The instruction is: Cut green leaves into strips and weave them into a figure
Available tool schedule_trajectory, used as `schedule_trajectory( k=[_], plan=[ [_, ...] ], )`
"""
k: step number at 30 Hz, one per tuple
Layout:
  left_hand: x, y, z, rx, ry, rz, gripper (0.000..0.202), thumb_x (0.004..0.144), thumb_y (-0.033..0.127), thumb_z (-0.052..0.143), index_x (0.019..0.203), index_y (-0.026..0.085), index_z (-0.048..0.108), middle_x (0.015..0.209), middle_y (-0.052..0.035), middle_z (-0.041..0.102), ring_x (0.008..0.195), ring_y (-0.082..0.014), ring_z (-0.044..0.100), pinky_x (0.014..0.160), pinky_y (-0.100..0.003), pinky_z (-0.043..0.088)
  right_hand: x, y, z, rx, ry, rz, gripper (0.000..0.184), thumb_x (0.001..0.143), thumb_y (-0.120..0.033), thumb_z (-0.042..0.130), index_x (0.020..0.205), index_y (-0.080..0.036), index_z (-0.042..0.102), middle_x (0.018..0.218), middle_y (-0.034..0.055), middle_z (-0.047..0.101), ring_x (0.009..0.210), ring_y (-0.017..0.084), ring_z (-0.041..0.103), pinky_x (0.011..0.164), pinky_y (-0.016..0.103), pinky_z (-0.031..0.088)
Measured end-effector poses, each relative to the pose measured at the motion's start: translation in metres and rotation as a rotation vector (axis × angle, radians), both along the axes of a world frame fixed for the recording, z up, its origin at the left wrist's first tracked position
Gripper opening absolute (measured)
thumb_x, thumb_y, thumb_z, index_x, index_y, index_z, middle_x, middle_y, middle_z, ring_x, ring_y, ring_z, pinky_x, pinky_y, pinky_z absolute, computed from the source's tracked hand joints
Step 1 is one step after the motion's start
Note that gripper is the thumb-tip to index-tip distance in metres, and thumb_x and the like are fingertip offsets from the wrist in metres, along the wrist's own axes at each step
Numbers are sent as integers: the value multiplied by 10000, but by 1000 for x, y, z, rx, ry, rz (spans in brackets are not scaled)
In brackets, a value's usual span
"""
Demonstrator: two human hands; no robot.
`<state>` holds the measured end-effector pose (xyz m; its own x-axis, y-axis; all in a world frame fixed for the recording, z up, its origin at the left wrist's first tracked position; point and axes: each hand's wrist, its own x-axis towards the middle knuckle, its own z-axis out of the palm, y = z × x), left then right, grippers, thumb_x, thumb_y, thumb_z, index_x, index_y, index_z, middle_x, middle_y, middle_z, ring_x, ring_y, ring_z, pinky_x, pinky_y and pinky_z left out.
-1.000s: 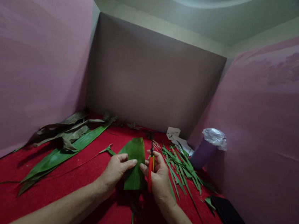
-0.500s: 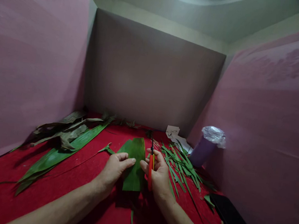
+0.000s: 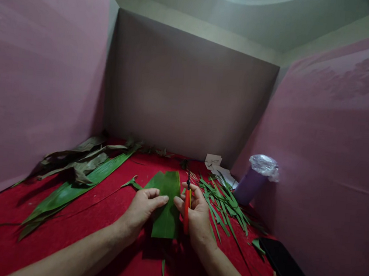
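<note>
A broad piece of green leaf (image 3: 166, 219), cut straight along its near edge, is held up in front of me above the red cloth. My left hand (image 3: 142, 208) pinches its left side, thumb lying on top. My right hand (image 3: 198, 216) has its thumb at the leaf's right edge and also holds scissors (image 3: 186, 210) with red and yellow handles, the dark blades pointing away from me. Behind the held piece, more green leaf (image 3: 154, 181) shows at the left. Just right of my right hand lies a heap of narrow green leaf strips (image 3: 226, 204).
At the left lie a long green leaf (image 3: 66, 200) and dry brownish leaves (image 3: 86, 163). On the right stand a purple container (image 3: 248, 188) with crinkled clear plastic on top and, nearer, a flat black object (image 3: 289, 267). White papers (image 3: 213, 161) lie at the back. Pink-covered walls (image 3: 38, 83) flank the red cloth (image 3: 109, 253).
Both hands, with the leaf and scissors, have shifted very slightly right. The leaf's near edge sits a little lower in view. Both grips look the same.
</note>
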<state>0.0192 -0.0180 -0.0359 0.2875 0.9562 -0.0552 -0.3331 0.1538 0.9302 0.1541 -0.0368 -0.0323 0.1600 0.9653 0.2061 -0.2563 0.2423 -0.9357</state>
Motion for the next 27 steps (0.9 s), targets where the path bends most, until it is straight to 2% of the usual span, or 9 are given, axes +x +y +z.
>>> schedule_trajectory(
  k=[12, 19, 21, 24, 27],
  plan=[
    [1, 0, -3, 0, -9, -12, 196, 618, 280, 731, 623, 138, 596, 558, -14, 640, 468, -118, 580, 465, -211, 435, 0, -2, 2, 1, 7, 8, 475, 555, -218, 771, 956, -227, 518, 691, -59, 539, 536, 105, 515, 471, 205, 402],
    [0, -2, 4, 25, -49, -28, 323, 708, 458, 634, 704, 136, 612, 547, 0, 598, 430, -102, 533, 424, -208, 417, 2, 1, -1, 29, 10, -68, 459, 572, -231, 761, 968, -210, 529, 676, -51, 545, 558, 110, 530, 489, 204, 410],
    [-2, 0, 7, 37, -36, 81, 337, 696, 466, 636, 682, 131, 610, 518, 3, 591, 395, -88, 503, 394, -192, 381, 5, 3, -1, 37, 6, -97, 467, 566, -234, 764, 971, -206, 534, 681, -45, 558, 577, 121, 545, 513, 217, 427],
    [-9, 7, 12, 102, -36, 351, 304, 642, 416, 686, 600, 135, 579, 478, 18, 572, 380, -76, 473, 383, -181, 352, 9, 5, 0, 54, 3, -183, 473, 561, -235, 763, 977, -206, 541, 703, -38, 563, 598, 128, 557, 545, 234, 447],
    [-17, 13, 16, 143, -65, 468, 318, 661, 420, 652, 535, 155, 528, 451, 42, 540, 381, -66, 456, 397, -176, 351, 13, 6, 0, 67, -2, -246, 468, 563, -229, 760, 978, -204, 547, 699, -41, 549, 597, 119, 547, 552, 228, 446]
  ],
)
